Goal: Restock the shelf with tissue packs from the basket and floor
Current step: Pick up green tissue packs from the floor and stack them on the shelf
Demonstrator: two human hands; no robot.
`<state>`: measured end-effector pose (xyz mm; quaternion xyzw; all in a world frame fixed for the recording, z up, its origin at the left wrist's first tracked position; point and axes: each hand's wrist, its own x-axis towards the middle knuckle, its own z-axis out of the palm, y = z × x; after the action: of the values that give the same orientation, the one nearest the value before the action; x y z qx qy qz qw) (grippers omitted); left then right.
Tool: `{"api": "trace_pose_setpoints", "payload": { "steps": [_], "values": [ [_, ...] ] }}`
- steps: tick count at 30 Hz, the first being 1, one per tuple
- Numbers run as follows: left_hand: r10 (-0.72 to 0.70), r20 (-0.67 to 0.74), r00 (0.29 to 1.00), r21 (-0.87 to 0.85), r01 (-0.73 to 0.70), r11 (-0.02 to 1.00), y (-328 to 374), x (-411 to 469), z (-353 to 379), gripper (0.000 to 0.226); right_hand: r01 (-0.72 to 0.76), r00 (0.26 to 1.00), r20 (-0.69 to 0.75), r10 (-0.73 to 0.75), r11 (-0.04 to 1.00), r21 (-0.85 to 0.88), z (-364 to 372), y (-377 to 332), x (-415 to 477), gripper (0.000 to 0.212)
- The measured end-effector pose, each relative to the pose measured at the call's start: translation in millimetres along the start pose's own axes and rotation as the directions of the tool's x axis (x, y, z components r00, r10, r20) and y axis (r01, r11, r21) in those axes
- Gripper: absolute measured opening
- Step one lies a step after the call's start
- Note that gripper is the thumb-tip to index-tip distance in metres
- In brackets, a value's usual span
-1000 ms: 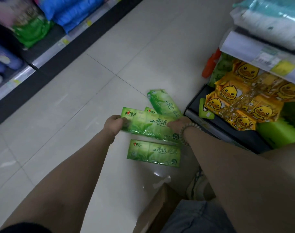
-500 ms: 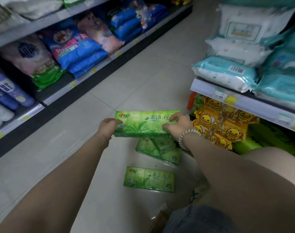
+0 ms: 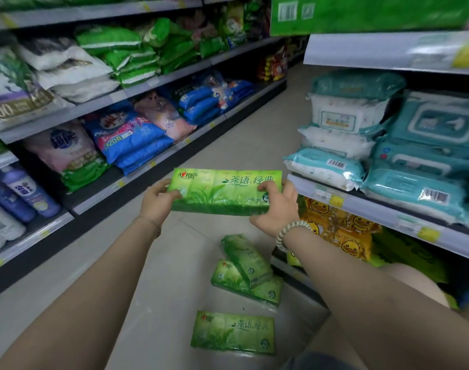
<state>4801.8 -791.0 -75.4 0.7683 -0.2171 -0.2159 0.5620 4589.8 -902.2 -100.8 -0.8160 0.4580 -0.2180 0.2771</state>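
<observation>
I am gripping the green tissue pack (image 3: 225, 192) at both ends, my left hand (image 3: 158, 200) clamped on its left end and my right hand (image 3: 277, 206) on its right. I am holding it level above the floor packs (image 3: 245, 273), just left of the shelf (image 3: 382, 209). Keeping it level should help it slide in cleanly. That shelf is carrying wet-wipe packs (image 3: 414, 161), with yellow duck packs (image 3: 342, 231) beneath. No basket is showing.

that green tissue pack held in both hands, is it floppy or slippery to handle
Probably fairly firm: the held tissue pack spans between the left hand and right hand without visible sagging. Its glossy wrap may be a little slippery. Likely light, as only the ends are gripped.
</observation>
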Motion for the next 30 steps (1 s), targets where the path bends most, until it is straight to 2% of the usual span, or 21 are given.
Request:
{"api": "trace_pose_setpoints", "payload": {
  "steps": [9, 16, 22, 30],
  "values": [
    [0.193, -0.013, 0.981, -0.122, -0.193, 0.973, 40.6, -6.5, -4.3, 0.046, 0.148, 0.976, -0.168, -0.137, 0.988, 0.054, -50.2, -20.5, 3.5, 0.051],
    [0.374, -0.005, 0.927, -0.118, -0.372, 0.921, 77.3, -7.5, -1.7, 0.055, 0.218, 0.93, -0.32, -0.179, 0.972, 0.09, -90.8, -32.1, 9.7, 0.056],
    [0.469, -0.031, 0.883, -0.168, -0.467, 0.868, 108.5, -4.9, -0.3, 0.05, 0.326, 0.823, -0.518, -0.234, 0.941, 0.093, -125.4, -51.4, 11.6, 0.072],
    [0.537, -0.084, 0.839, -0.302, -0.535, 0.789, 156.4, -18.2, 11.8, 0.033, 0.427, 0.729, -0.646, -0.225, 0.887, 0.173, -171.7, -72.4, 12.3, 0.069]
  ]
}}
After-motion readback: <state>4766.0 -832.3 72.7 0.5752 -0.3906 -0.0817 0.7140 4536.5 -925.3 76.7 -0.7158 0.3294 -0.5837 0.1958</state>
